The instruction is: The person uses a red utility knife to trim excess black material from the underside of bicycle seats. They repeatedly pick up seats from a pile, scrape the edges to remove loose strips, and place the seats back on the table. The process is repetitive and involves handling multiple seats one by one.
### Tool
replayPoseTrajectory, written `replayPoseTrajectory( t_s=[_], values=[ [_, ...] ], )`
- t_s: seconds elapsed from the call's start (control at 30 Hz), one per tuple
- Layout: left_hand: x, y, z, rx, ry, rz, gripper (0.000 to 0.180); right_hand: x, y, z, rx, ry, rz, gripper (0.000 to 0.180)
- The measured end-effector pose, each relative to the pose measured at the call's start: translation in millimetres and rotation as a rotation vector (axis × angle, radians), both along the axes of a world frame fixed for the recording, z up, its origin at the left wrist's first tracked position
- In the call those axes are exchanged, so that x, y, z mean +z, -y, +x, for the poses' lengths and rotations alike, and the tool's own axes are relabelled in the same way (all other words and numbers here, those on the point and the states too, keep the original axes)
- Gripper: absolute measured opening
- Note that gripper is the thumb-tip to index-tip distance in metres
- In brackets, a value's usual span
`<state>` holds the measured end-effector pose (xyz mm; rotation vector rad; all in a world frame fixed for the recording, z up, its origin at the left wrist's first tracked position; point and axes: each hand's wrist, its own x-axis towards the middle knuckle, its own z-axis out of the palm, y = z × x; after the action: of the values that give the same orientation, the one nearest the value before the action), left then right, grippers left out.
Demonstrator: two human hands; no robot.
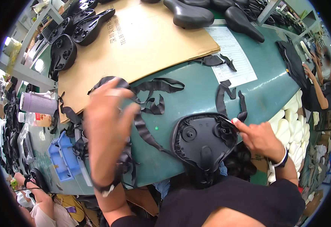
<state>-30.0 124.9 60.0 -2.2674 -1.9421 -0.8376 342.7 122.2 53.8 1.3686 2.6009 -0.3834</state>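
Observation:
A black bicycle saddle (205,140) lies underside up at the table's near edge, its nose toward me. Gathered black cover material lines its rim. My right hand (262,140) is closed at the saddle's upper right rim. A small pale tip shows at its fingertips, too little to name. My left hand (110,113) is raised over the table left of the saddle, smeared by motion, so its grip cannot be made out. A long black strip (146,132) runs from the saddle's left side up toward the left hand. More black strips (229,94) lie beyond the saddle.
A cardboard sheet (150,41) bears several black saddles (192,15). A printed paper (235,56) lies beside it. At left are a lilac cup (39,103), a bottle (37,119) and a blue bin (64,157). White saddle-shaped pads (290,121) are piled right; a co-worker (320,90) sits beyond.

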Motion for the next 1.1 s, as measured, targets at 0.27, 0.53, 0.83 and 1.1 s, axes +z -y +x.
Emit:
replayPoseTrajectory(
  t_s=[0.27,0.53,0.83,1.1],
  values=[
    [-103.1,95.5,84.4,0.138,1.094,-0.839,0.077,-6.8,-56.8,-7.1,0.099,-0.266,-0.212,0.047],
    [-73.0,54.4,111.5,0.037,1.412,-0.286,0.073,-72.5,5.7,-0.9,-0.015,-0.328,0.163,0.059],
    [-72.0,104.0,169.3,0.138,0.772,-0.201,0.081,-55.0,109.0,4.2,-0.588,-0.788,-0.474,0.056],
    [-73.5,94.5,140.0,0.191,1.084,-0.378,0.074,-70.4,-5.1,-30.3,-0.302,-0.920,-0.040,0.072]
  ],
)
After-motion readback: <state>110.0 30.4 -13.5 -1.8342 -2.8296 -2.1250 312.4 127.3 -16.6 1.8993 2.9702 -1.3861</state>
